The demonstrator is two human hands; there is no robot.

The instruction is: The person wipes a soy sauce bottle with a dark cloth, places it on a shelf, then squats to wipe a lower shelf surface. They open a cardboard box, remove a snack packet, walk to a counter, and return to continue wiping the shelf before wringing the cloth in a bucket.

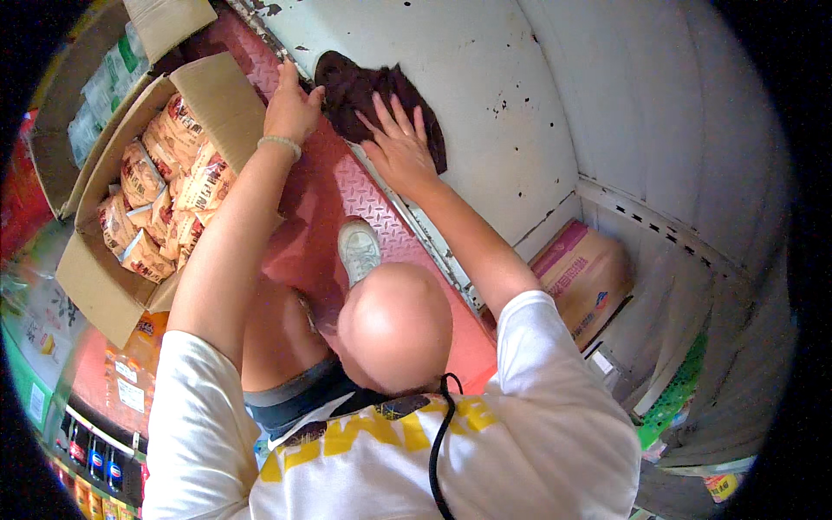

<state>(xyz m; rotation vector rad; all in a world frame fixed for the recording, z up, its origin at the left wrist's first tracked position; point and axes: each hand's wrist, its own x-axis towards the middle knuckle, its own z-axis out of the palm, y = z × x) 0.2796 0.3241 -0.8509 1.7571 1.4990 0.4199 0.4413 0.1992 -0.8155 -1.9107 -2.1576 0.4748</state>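
A dark brown cloth [347, 82] lies rumpled on a white, chipped metal surface [494, 104]. My right hand [400, 143] is pressed flat on the cloth, fingers spread. At the surface's edge, beside the cloth's left end, is my left hand [293, 108], with a bracelet at the wrist. Its fingers point away from me and its thumb stands apart, close to the cloth. Whether its fingertips bear on the edge is hard to make out.
To the left, an open cardboard box [113, 299] holds several orange-beige packets [143, 178]; another box [52, 165] with clear-and-green packages stands beyond it. Red diamond-plate flooring [381, 204] runs below the edge. A closed carton [585, 277] sits at right by a grey wall [667, 113].
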